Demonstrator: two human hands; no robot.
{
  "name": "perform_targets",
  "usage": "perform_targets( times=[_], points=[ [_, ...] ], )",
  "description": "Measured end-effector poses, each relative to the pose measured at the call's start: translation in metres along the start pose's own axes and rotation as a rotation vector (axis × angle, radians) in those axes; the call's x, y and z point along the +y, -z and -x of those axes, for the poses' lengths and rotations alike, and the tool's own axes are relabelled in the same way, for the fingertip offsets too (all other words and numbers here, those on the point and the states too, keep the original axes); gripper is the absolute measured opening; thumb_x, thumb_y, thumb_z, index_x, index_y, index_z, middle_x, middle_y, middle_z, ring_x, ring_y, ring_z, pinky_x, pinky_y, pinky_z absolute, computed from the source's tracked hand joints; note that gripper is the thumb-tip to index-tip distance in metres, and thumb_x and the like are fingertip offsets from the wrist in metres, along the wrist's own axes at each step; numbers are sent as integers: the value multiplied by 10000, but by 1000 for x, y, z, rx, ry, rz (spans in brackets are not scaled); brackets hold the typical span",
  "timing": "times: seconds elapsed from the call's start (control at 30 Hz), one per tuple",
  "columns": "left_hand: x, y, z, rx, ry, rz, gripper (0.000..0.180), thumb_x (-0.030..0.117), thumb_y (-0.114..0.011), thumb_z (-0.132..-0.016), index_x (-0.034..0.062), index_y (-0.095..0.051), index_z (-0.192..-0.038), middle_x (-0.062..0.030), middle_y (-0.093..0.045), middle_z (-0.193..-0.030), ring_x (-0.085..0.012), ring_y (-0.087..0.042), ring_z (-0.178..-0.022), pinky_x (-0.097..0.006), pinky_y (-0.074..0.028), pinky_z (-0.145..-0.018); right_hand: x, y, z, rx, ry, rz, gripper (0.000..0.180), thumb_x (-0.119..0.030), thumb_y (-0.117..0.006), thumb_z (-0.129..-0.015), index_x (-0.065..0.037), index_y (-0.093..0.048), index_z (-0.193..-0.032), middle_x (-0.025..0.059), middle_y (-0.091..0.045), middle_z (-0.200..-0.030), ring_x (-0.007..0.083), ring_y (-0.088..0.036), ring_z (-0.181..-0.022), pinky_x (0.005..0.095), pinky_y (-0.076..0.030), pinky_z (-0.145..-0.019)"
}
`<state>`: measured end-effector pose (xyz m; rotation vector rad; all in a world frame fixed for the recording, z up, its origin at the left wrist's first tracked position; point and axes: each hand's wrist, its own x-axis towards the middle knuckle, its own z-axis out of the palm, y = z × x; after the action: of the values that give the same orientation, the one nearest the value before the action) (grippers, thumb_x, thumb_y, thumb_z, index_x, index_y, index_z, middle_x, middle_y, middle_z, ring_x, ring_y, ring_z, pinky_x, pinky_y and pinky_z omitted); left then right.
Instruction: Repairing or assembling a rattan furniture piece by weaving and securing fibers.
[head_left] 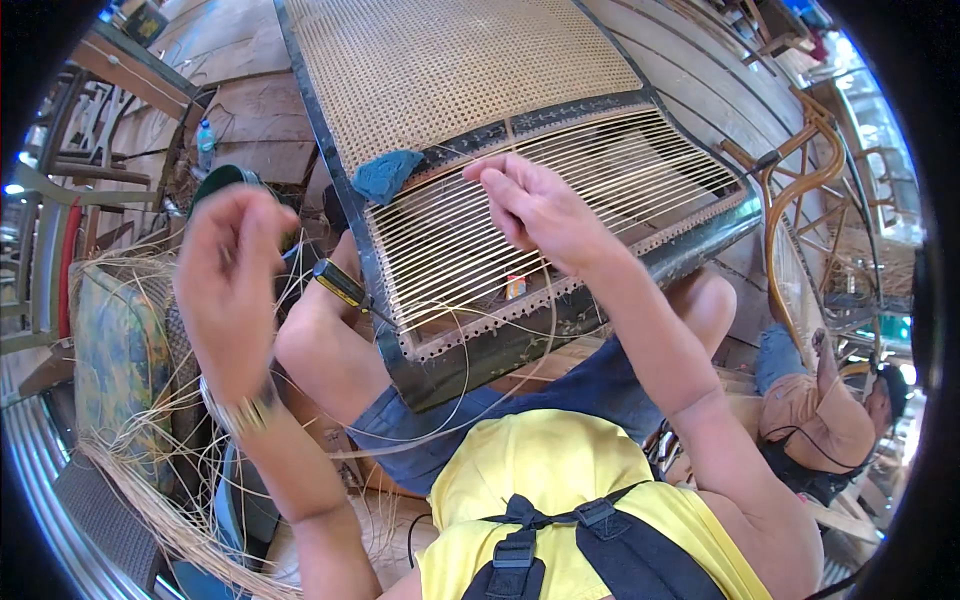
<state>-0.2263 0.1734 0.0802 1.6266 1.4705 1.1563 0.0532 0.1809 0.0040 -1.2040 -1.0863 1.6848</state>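
Note:
My right hand (535, 210) is above the near panel of a dark wooden frame (440, 375), thumb and fingers pinched together. A long pale cane strand (552, 325) runs from beneath that hand across the front rail and my lap; whether the fingers hold it is hidden. Raised at the left is my left hand (235, 270), fingers curled and smeared by motion. Parallel cane strands (440, 265) are stretched across the near panel, while the far panel has finished woven cane (450, 70). A yellow-and-black handled tool (338, 283) stands with its shaft at the frame's near left corner.
A crumpled blue cloth (385, 177) rests on the frame's left edge. Loose cane (170, 500) lies tangled over a patterned cushion (125, 350) at the left. A bentwood chair frame (800, 170) stands at the right, near another person (820, 420). A bottle (206, 145) stands behind.

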Motion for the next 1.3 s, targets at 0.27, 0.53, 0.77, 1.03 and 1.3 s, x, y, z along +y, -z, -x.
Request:
perform_targets(
  times=[0.27,0.53,0.77,1.03,1.3],
  points=[
    [-220,-87,-113,-391,-72,-235,812,515,-764,-821,-24,-483,-1360,-212,-593,-1283,-291,-622,-1105,-376,-493,-954,25,-11,-131,220,-81,98,338,-345,-584,-993,-27,-549,-1103,-6,-533,-715,47,-380,-499,204,-265,-421],
    [-260,-132,-133,-345,-49,-370,640,476,-739,-829,27,-571,-1252,-157,-643,-1166,-283,-639,-1066,-422,-513,-908,58,31,-161,379,-34,177,220,-268,-572,-999,-73,-600,-900,1,-534,-706,61,-428,-529,218,-289,-422],
    [-178,-134,-119,-431,610,1072,300,334,-628,-967,81,-594,-1124,-65,-680,-922,-214,-676,-786,-371,-569,-662,110,1,-219,113,229,85,224,-288,-677,-935,-89,-587,-884,55,-627,-674,140,-528,-462,294,-403,-386],
    [-235,-136,-137,-1,728,921,283,280,-579,-961,15,-598,-1059,-129,-675,-959,-254,-679,-755,-417,-602,-656,74,-54,-213,-38,-89,481,191,-140,-566,-958,-15,-656,-1070,29,-643,-793,117,-606,-674,250,-494,-609],
    [-199,-141,-155,-141,579,914,357,416,-629,-965,72,-671,-880,-21,-612,-709,-127,-563,-575,-300,-460,-504,84,-37,-232,237,146,286,216,-174,-630,-934,38,-664,-953,92,-676,-788,166,-628,-681,317,-516,-625]
  ],
)
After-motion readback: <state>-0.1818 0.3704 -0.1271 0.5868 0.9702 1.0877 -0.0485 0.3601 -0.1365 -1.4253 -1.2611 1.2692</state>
